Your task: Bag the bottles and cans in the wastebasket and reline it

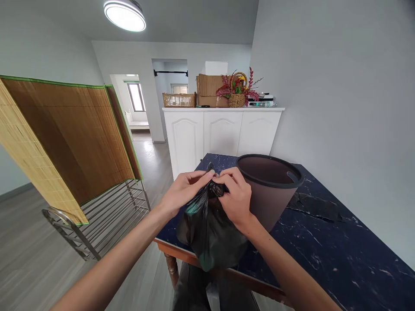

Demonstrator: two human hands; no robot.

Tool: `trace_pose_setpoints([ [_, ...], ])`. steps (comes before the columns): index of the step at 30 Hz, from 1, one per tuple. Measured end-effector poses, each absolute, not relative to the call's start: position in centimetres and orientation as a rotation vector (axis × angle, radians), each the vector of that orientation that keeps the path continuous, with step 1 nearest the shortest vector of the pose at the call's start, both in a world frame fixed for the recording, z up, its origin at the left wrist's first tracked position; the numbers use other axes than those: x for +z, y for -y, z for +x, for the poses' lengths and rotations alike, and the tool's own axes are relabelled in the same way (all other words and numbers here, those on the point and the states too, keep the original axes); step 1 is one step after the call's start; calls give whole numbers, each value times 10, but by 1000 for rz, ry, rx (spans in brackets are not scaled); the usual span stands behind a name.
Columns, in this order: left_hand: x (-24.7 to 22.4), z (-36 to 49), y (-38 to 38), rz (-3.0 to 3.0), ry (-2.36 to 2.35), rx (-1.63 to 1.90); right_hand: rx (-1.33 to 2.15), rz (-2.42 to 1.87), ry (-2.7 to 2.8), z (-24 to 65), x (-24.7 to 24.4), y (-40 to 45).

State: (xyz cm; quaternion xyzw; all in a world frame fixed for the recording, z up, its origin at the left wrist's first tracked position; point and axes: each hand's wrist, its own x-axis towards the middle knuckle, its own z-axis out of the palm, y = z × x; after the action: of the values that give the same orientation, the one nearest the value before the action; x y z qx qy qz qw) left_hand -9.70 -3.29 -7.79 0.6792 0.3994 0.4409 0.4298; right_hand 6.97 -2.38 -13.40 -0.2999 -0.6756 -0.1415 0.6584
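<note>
We have a filled black bag (223,242) at the near edge of the blue table (324,250), its body covering part of that edge, so we cannot tell how much of its weight the top bears and how much hangs from our fingers. Our left hand (186,188) pinches the gathered neck between thumb and forefinger; our right hand (238,198) is closed, its fingers bent around the bunched plastic just beside. The fingertips of the two hands nearly meet at the top

The film looks thin, glossy and limp, and greenish contents show through it. We judge it soft and rather slippery, apt to slide between the fingers if pinched loosely, and easy to stretch or tear if a nail digs in. The load bulges low and looks light to middling, though its true weight does not show. We would trust the twisted neck most, where many folds lie together, and take it with the pads of the fingers; the smooth, stretched sides below would give a poor hold

The brown bin (272,198) stands upright beside our right hand, its stiffer wall close to the bag, and some flat black plastic (314,207) lies on the table beyond it
</note>
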Motion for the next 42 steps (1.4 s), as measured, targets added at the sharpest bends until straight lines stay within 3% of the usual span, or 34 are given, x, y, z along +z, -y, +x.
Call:
trace_pose_setpoints([
  [14, -92, -105, 26, 1281, -937, 1097, -380, -522, 1736, 106, -154, 49],
  [23, -132, -132, -1, 988, -836, 1243, 21, -746, 1787, 137, -197, 99],
  [31, -124, -95, 29, 870, -802, 1378, 523, -928, 1772, 123, -164, 105],
  [42, -119, -89, 46, 939, -799, 1375, 430, -937, 1937, 99, -155, 79],
])
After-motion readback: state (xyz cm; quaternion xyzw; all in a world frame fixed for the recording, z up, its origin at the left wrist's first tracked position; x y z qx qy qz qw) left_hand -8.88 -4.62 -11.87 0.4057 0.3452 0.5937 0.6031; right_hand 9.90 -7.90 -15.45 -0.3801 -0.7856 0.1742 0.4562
